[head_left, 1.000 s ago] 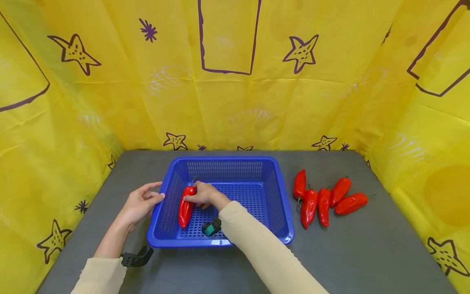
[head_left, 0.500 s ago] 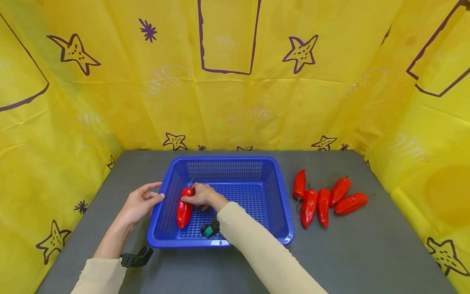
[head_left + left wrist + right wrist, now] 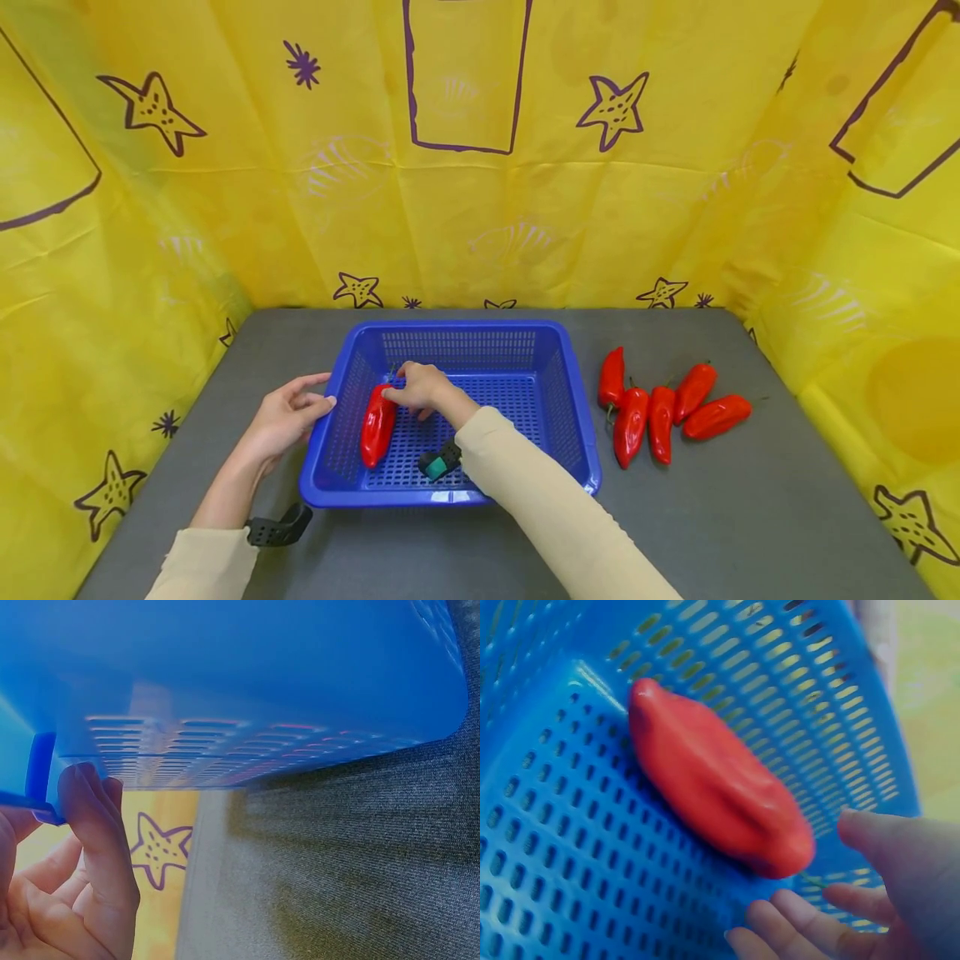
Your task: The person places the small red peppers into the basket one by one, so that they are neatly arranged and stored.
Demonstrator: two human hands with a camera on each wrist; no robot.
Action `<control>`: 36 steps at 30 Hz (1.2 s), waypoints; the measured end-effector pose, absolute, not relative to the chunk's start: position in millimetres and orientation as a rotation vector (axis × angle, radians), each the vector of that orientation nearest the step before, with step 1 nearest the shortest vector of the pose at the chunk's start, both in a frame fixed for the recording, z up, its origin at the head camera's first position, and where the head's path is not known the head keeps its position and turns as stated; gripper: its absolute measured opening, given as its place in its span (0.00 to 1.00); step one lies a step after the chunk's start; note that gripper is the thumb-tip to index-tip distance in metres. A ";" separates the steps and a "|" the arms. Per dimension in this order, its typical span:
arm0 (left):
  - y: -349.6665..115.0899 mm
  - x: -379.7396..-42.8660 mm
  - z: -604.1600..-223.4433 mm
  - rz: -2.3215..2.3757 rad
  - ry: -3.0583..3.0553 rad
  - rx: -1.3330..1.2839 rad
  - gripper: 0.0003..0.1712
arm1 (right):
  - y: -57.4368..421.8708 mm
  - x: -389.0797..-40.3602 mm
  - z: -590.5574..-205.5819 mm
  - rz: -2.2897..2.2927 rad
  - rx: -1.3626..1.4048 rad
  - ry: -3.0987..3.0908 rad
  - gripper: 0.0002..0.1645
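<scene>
A blue plastic basket [image 3: 457, 325] with slotted walls stands on the grey table. Inside, along its left wall, lies a glossy red pepper [image 3: 378, 429], its green stem toward the back. My right hand [image 3: 427, 390] is over the basket, just right of the pepper's stem end. The right wrist view shows that hand [image 3: 915, 889] with thumb and fingers spread and a gap to the pepper [image 3: 712, 776]. Outside the left wall, my left hand [image 3: 283, 421] pinches the basket's left rim; in the left wrist view, fingers [image 3: 97, 840] reach up under the rim lip.
Several more red peppers lie in a loose group on the table right of the basket, among them an upright-lying one [image 3: 632, 425] and a slanted one [image 3: 717, 417]. A yellow curtain [image 3: 480, 225] with starfish drawings encloses the table at the back and sides.
My right hand first shifted the pepper slightly left, then let go of it and moved a little to the right. The left hand has stayed at the rim.
</scene>
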State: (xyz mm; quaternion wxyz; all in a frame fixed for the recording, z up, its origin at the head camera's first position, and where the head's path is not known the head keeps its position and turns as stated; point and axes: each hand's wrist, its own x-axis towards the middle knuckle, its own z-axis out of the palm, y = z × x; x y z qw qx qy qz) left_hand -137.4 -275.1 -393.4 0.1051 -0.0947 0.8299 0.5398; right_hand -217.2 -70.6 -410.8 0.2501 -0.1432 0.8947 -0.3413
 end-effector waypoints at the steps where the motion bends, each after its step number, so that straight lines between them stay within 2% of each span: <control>1: -275.2 -137.2 -393.5 1.594 2.445 -0.278 0.37 | -68.7 -217.6 -407.8 -0.930 -0.406 2.443 0.30; 14: -275.1 -138.3 -393.5 1.601 2.434 -0.279 0.37 | -36.1 -225.6 -372.9 -0.810 -0.709 2.607 0.26; 36: -276.4 -137.9 -396.0 1.621 2.424 -0.278 0.36 | 9.3 -219.4 -337.2 -1.008 -0.901 2.628 0.23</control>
